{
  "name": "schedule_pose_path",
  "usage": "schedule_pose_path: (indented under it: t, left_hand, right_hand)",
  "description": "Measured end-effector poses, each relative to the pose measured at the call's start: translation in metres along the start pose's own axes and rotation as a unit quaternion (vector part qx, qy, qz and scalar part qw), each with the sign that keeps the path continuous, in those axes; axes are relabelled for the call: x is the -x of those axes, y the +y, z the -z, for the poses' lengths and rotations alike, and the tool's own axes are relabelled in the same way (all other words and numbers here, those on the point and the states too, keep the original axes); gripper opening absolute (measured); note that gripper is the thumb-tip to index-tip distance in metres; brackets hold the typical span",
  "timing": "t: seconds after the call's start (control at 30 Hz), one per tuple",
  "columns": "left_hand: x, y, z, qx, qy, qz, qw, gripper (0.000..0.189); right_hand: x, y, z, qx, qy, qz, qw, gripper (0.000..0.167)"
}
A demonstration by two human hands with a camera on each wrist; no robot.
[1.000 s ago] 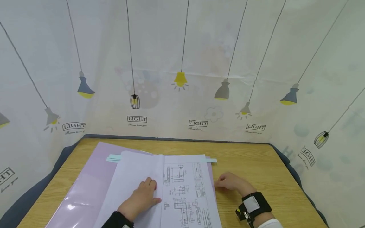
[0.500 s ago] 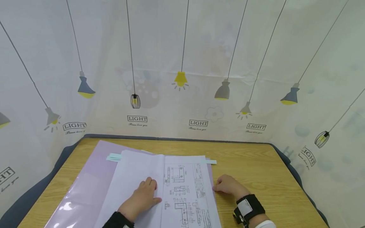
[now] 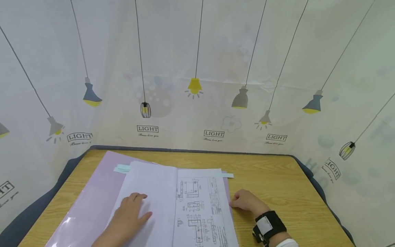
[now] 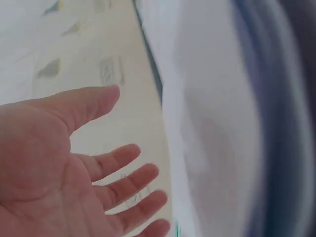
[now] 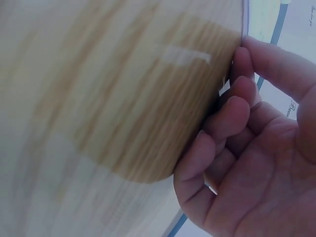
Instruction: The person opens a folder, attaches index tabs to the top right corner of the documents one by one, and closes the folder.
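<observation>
A purple folder [image 3: 102,185] lies open on the table with drawing sheets in it. The left page [image 3: 154,185] is blank, while the right page [image 3: 205,192] carries printed technical drawings. Above the left page is my left hand [image 3: 128,214], its fingers apart and gently bent; in the left wrist view its palm [image 4: 34,168] shows nothing held. My right hand [image 3: 247,200] is at the folder's right edge, fingers curled against the table. Thumb and forefinger meet at the purple edge [image 5: 245,19] in the right wrist view and appear to pinch it.
Pale green tabs [image 3: 122,168] stick out on the left of the pages, and another tab [image 3: 227,175] on the right. The wooden table [image 3: 268,175] ends at a dark border [image 3: 191,151] before a lamp-printed curtain [image 3: 172,68].
My left hand has moved left, away from the pages' centre fold, and its fingers have spread. My right hand has shifted slightly left to the folder's edge and stays there.
</observation>
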State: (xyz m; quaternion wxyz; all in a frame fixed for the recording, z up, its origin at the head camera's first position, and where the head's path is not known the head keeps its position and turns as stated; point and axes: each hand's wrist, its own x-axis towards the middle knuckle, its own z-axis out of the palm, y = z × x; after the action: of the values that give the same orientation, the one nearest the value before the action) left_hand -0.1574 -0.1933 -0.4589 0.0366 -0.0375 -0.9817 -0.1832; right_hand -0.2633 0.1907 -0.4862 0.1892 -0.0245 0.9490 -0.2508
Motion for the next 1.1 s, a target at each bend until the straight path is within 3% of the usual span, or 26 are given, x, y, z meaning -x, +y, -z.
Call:
schedule_pose_path:
  t: [0.1,0.2,0.33,0.47,0.6,0.77,1.0,1.1]
  left_hand:
    - [0.012,-0.028,0.022,-0.014,0.038,0.031,0.9987,0.063]
    - [0.019,-0.058,0.041,-0.03,0.034,0.092,0.9947,0.078]
    - [0.022,-0.095,0.054,-0.024,-0.034,0.173,0.9841,0.099]
    - [0.026,-0.12,0.059,0.002,-0.123,0.224,0.9667,0.114]
    - [0.033,-0.129,0.061,0.016,-0.165,0.237,0.9573,0.119]
    - [0.037,-0.128,0.063,0.016,-0.175,0.24,0.9548,0.121]
    - [0.039,-0.131,0.066,0.011,-0.16,0.223,0.9615,0.114]
    - [0.041,-0.13,0.076,0.03,-0.146,0.209,0.9666,0.111]
  right_hand:
    - [0.0,0.0,0.0,-0.001,-0.001,0.004,1.0,0.024]
    - [0.001,0.001,0.001,-0.002,0.0,0.01,1.0,0.024]
    - [0.001,0.002,0.001,0.0,0.005,0.014,0.9999,0.026]
    - [0.001,0.002,-0.001,0.001,0.01,0.025,0.9996,0.028]
    - [0.001,0.001,-0.002,-0.005,0.012,0.029,0.9995,0.028]
    - [0.003,0.001,-0.002,-0.008,0.018,0.026,0.9995,0.028]
    - [0.004,0.001,-0.003,-0.017,0.016,0.021,0.9995,0.026]
    - [0.005,0.0,-0.003,-0.018,0.017,0.019,0.9995,0.026]
